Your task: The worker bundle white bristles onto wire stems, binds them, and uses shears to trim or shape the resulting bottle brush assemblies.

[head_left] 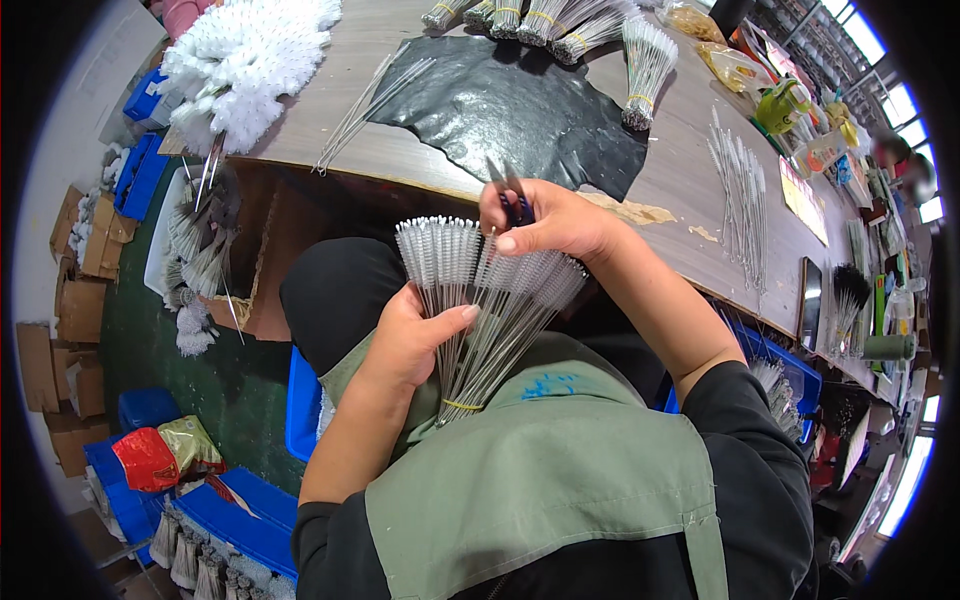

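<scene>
Head view: I see left hand (408,335) gripping fanned silver-wire brush bundle (508,325), long axis slanting tips-forward; right hand (553,222), holding blue-handled dark-bladed snips (515,188), nearer bristle tips (438,224).

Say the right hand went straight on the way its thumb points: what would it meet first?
The right hand would probably meet the fanned brush bundle first, at its bristled ends just left of the thumb tip; depth is unclear, so they may already touch.
</scene>
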